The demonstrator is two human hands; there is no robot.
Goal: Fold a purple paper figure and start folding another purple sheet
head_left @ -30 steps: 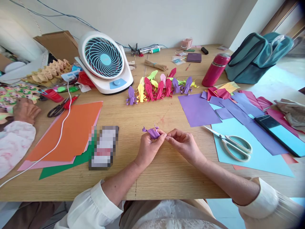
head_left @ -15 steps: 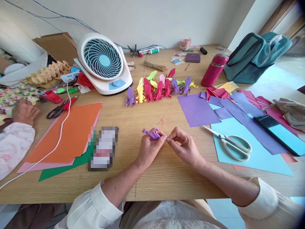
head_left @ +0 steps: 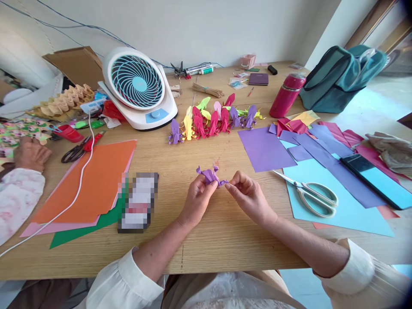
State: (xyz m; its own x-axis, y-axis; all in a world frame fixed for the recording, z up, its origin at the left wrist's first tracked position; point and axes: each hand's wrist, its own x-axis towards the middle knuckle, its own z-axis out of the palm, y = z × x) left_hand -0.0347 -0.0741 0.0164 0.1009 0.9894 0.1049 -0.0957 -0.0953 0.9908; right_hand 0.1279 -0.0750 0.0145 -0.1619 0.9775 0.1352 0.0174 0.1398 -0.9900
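A small purple origami frog with thin, curled legs is held above the table's front middle. My left hand pinches its body between thumb and fingers. From the right, my right hand is closed at the tip of one of its legs, thumb against forefinger. Beyond my hands stands a cluster of similar folded figures: a purple one, a yellow one, several red ones and more purple ones.
Scissors lie on light blue paper at the right, beside purple sheets and a dark phone. A pink bottle stands behind. Left are orange paper, a pixelated phone-like object, a fan and another person's hand.
The frog now sits higher in my left fingers, with more of its body and legs showing. The gap between my hands has widened slightly, and a leg spans it.
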